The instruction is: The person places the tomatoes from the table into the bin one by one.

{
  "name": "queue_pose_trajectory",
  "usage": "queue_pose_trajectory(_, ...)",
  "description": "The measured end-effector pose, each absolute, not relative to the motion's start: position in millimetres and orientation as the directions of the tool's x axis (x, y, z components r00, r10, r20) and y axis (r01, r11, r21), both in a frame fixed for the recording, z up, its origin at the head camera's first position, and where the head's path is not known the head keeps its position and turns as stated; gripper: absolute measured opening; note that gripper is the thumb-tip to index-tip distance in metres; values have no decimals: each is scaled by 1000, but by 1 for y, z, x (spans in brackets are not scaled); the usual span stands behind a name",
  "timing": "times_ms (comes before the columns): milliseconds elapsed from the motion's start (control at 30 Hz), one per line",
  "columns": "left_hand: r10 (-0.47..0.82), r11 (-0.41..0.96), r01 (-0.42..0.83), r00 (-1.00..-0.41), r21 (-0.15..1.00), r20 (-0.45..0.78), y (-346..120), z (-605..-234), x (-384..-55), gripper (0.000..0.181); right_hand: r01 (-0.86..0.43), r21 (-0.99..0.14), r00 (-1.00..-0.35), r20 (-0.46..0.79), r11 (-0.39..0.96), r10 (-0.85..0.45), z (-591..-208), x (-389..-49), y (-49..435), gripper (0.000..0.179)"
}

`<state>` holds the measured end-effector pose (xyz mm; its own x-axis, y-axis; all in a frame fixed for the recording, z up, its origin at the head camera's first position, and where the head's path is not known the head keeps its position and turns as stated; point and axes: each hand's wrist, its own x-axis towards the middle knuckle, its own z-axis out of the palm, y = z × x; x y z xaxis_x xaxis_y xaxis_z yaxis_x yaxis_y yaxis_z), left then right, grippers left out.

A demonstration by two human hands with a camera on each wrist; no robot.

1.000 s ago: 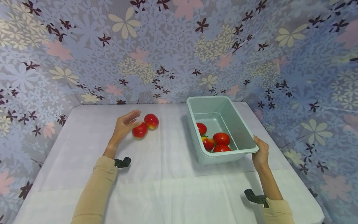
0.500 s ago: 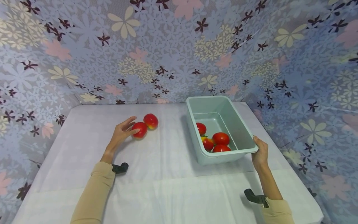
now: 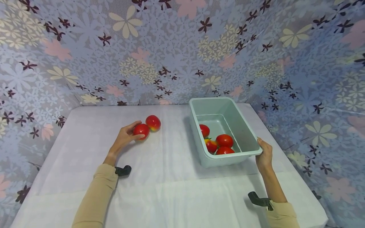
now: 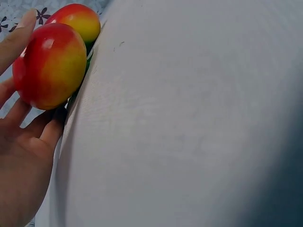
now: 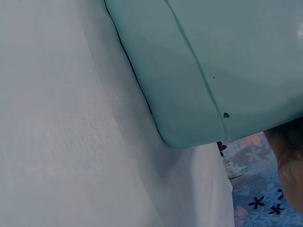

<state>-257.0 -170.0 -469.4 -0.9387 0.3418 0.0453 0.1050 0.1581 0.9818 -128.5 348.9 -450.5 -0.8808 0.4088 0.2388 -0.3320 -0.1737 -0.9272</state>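
Note:
In the head view my left hand (image 3: 124,136) wraps thumb and fingers around a red tomato (image 3: 141,130) on the table. The left wrist view shows this tomato (image 4: 51,66) with a yellow side, the thumb above it and the fingers curled beneath. A second red-and-yellow tomato (image 3: 153,122) lies just beyond, right beside the held one. On the right, my right hand (image 3: 265,155) grips the near right corner of a pale green plastic bin (image 3: 228,159). Several tomatoes (image 3: 224,141) lie inside toward the bin's near left side. Most of that hand is out of the right wrist view.
A white cloth (image 3: 171,196) covers the table, with a seam across its front part. Flower-patterned fabric (image 3: 171,50) hangs behind the table and along both sides. Dark camera mounts (image 3: 123,171) stick out from the wrists.
My left hand has lowered onto the nearer tomato, and its thumb and fingers have closed around it. The right hand keeps its hold on the bin, which stays in place.

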Motion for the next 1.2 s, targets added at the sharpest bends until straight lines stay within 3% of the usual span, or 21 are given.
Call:
queue_pose_trajectory(267,367,193,74,-930,978,-2,-172,-471,-255,73,-327,-932,-882,242,-155,403,-452,-129,347,45)
queue_pose_trajectory(800,324,164,57,-946,985,0,-177,-498,-270,72,-283,-952,-895,219,-116,390,-452,-126,351,42)
queue_pose_trajectory(1200,316,135,46,-949,990,1,-160,-460,-266,69,-331,-936,-887,266,-117,378,-450,-126,353,41)
